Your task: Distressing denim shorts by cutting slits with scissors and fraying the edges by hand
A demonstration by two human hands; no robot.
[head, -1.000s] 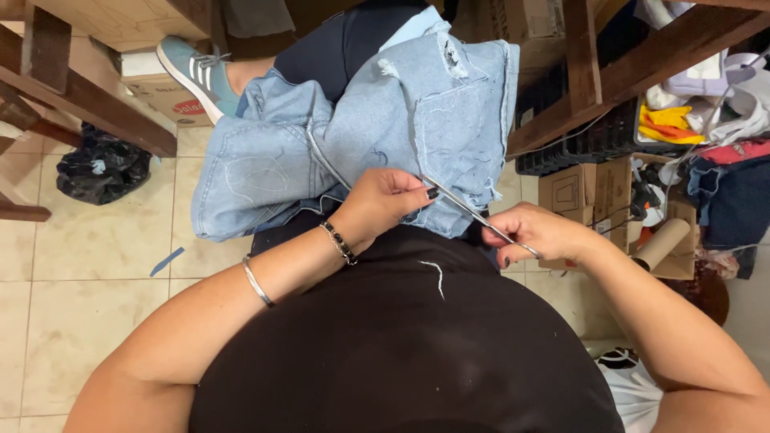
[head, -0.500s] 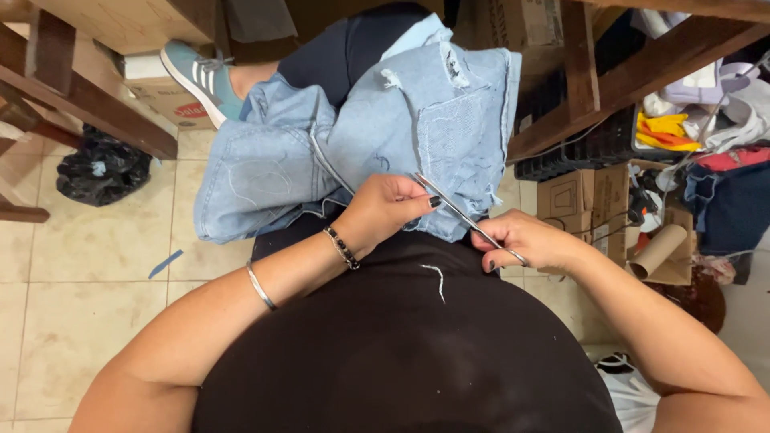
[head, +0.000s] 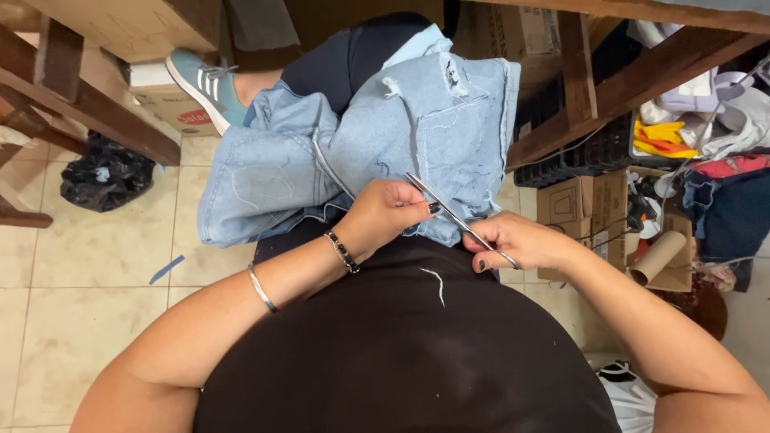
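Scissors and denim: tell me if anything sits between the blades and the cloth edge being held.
Nothing visible does. The right hand holds the scissors, whose blades lie right on the light blue denim garment, beside the left hand gripping its frayed edge.

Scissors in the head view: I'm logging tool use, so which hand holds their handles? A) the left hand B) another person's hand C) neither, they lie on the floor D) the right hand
D: the right hand grips the handles of the scissors, while the left hand pinches the light-blue denim by the blades.
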